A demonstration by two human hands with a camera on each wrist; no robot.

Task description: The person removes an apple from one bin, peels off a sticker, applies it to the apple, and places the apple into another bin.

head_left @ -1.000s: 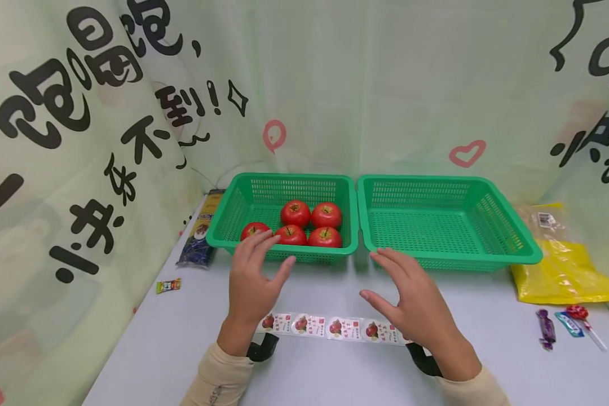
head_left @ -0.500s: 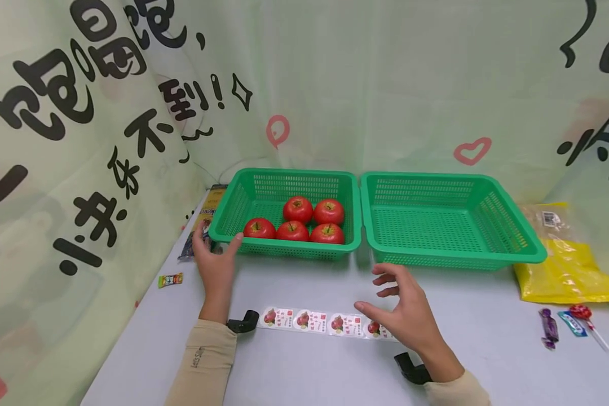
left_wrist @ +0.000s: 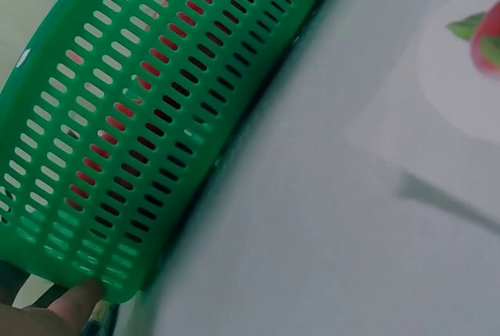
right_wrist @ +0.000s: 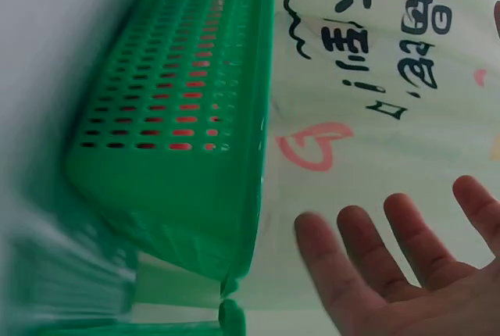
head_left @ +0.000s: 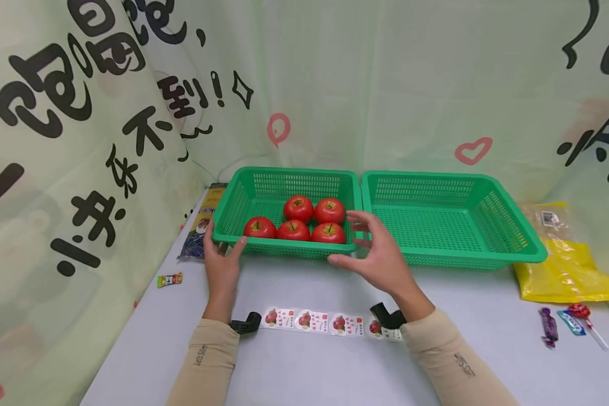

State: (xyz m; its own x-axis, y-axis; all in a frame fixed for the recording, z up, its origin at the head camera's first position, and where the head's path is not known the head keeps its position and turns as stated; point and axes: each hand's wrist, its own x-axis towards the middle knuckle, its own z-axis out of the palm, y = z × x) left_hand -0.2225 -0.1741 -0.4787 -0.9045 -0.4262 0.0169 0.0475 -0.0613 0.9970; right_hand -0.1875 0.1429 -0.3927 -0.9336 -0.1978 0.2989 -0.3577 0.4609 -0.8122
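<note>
Beyond sticker strip [head_left: 312, 321], basket [head_left: 284, 246] sitting with apples [head_left: 298, 209], likely feeling stiff yet weighty, apples probably rolling if tilted; ends suiting grip. Left hand [head_left: 222, 269] pinching near-left corner; right hand [head_left: 380, 260] spreading fingers near other.

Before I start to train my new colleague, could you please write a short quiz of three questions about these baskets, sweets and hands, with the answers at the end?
1. How many apples lie in the left basket?
2. True or false: the lollipop lies on the table, on the near side of the yellow bag.
3. Where is the left hand?
A) on the yellow bag
B) on the lollipop
C) at a near corner of the left basket

Key: 1. Five. 2. True. 3. C.
</note>
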